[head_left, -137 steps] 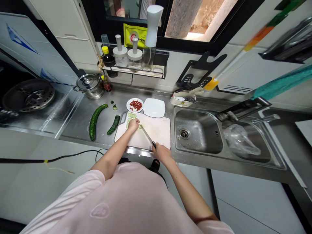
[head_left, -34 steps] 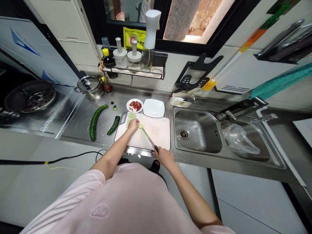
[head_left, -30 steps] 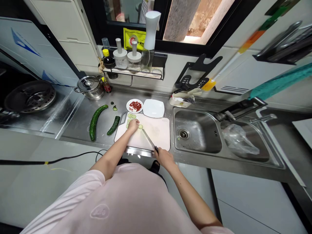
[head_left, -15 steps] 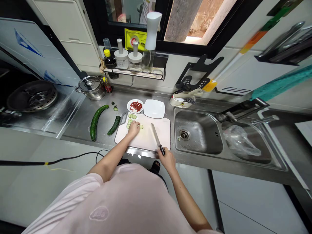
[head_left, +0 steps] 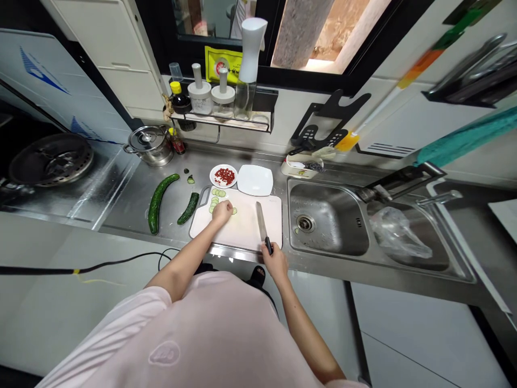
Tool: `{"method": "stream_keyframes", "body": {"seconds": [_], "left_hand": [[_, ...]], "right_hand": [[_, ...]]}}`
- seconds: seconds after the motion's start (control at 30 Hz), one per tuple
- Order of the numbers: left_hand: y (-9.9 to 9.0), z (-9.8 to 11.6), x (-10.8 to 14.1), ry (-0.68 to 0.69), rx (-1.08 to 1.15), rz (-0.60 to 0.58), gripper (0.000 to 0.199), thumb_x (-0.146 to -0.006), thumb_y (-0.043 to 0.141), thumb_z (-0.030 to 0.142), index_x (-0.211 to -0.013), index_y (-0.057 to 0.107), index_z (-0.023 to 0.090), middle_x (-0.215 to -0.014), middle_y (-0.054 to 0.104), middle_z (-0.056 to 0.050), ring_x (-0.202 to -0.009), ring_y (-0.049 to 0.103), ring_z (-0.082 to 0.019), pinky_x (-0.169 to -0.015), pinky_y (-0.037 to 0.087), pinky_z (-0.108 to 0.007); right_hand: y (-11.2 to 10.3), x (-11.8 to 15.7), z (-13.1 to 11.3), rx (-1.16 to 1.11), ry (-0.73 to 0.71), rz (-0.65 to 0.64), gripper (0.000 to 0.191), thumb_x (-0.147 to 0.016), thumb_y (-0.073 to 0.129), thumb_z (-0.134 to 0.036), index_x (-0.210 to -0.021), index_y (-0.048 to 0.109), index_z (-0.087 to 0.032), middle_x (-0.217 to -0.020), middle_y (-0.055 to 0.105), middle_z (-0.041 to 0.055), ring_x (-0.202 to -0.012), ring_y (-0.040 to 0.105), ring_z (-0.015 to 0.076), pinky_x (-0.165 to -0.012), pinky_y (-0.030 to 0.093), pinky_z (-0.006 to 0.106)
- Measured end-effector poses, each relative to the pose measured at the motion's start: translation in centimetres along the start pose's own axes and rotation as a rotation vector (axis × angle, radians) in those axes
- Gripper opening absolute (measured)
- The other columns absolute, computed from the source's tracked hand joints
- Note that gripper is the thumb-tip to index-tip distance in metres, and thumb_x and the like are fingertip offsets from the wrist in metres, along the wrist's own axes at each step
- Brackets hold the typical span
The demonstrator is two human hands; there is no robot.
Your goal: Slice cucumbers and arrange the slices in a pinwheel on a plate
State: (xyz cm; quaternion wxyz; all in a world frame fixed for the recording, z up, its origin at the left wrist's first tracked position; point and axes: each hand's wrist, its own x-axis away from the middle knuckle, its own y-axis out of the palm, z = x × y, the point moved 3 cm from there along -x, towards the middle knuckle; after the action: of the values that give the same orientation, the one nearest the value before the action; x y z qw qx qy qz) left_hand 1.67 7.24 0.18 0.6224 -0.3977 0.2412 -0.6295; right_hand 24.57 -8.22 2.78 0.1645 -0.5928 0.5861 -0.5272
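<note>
The left hand [head_left: 222, 213] is curling over cucumber slices [head_left: 214, 202], perhaps nine, on a white cutting board [head_left: 250, 234]. The right hand [head_left: 274, 263] is gripping one kitchen knife [head_left: 262, 222]. Two cucumber pieces [head_left: 158, 203] [head_left: 188, 208] are lying beside the board on the steel counter [head_left: 135, 207].

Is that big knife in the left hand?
No, the kitchen knife is gripped in the right hand, and the left hand is beside the cucumber slices.

Brushed stainless steel countertop [head_left: 133, 207], matt plastic chopping board [head_left: 246, 231], glossy ceramic plate [head_left: 255, 180], polished steel knife blade [head_left: 262, 221]
</note>
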Motion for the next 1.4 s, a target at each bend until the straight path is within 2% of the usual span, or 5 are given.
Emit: {"method": "stream_keyframes", "body": {"seconds": [0.1, 0.37, 0.8, 1.03, 1.4], "left_hand": [[-0.2, -0.3, 0.2, -0.039, 0.048, 0.009, 0.007, -0.075, 0.058, 0.021, -0.08, 0.062, 0.022, -0.077, 0.065, 0.001, -0.075, 0.058, -0.013, -0.067, 0.04, -0.023], [-0.7, -1.7, 1.8, -0.042, 0.198, 0.076, 0.009, -0.074, 0.059, 0.026, -0.08, 0.06, 0.02, -0.075, 0.064, 0.001, -0.071, 0.058, -0.011, -0.065, 0.041, -0.021], [-3.3, -6.9, 3.2, -0.134, 0.197, 0.228, 0.016, -0.071, 0.06, 0.027, -0.085, 0.057, 0.021, -0.078, 0.064, 0.002, -0.071, 0.058, -0.011, -0.066, 0.041, -0.019], [-4.8, -7.0, 3.6, -0.229, 0.076, 0.236, 0.016, -0.074, 0.057, 0.026, -0.089, 0.058, 0.023, -0.081, 0.066, 0.001, -0.075, 0.06, -0.013, -0.067, 0.039, -0.02], [-4.4, -7.2, 3.7, -0.198, -0.02, 0.233, 0.018, -0.077, 0.053, 0.027, -0.094, 0.06, 0.025, -0.083, 0.067, -0.001, -0.077, 0.059, -0.016, -0.066, 0.037, -0.023]], "right_hand": [[0.1, -0.1, 0.0, 0.002, -0.003, 0.002, 0.049, -0.089, 0.031, -0.057, -0.105, 0.059, -0.02, -0.09, 0.066, 0.0066, -0.084, 0.059, 0.0209, -0.068, 0.037, 0.026], [0.2, -0.4, -0.3, 0.026, -0.01, 0.001, 0.05, -0.089, 0.031, -0.057, -0.107, 0.059, -0.02, -0.091, 0.066, 0.0072, -0.085, 0.06, 0.0217, -0.068, 0.038, 0.027], [0.0, -0.7, -0.4, 0.052, -0.02, -0.009, 0.05, -0.089, 0.031, -0.057, -0.108, 0.059, -0.02, -0.09, 0.066, 0.0076, -0.084, 0.06, 0.0216, -0.066, 0.037, 0.026], [-0.2, -0.6, -0.6, 0.061, -0.007, -0.036, 0.051, -0.09, 0.03, -0.057, -0.11, 0.059, -0.019, -0.094, 0.066, 0.0085, -0.086, 0.06, 0.021, -0.067, 0.038, 0.026], [0.1, -0.8, -0.3, 0.063, -0.014, -0.023, 0.051, -0.09, 0.03, -0.057, -0.11, 0.058, -0.02, -0.094, 0.066, 0.0087, -0.087, 0.06, 0.0217, -0.07, 0.039, 0.027]]}}
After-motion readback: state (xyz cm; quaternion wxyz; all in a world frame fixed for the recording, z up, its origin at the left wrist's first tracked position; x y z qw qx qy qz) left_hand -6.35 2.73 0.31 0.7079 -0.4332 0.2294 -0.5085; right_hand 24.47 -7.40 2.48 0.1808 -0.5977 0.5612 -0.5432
